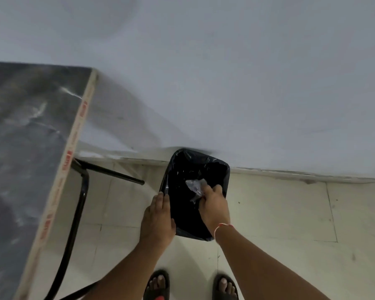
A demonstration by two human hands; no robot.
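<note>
A small bin lined with a black plastic bag [182,169] stands on the floor against the wall. My left hand [158,217] rests flat on the bin's left rim with straight fingers. Over the bin's opening, my right hand [213,204] pinches a crumpled grey-white wrapper [194,187]. A red thread bracelet sits on my right wrist.
A dark marble-patterned table [26,148] with black metal legs [78,213] fills the left side. A pale wall [225,83] rises behind the bin. The floor [279,213] is light tile. My sandalled feet [158,284] show at the bottom edge.
</note>
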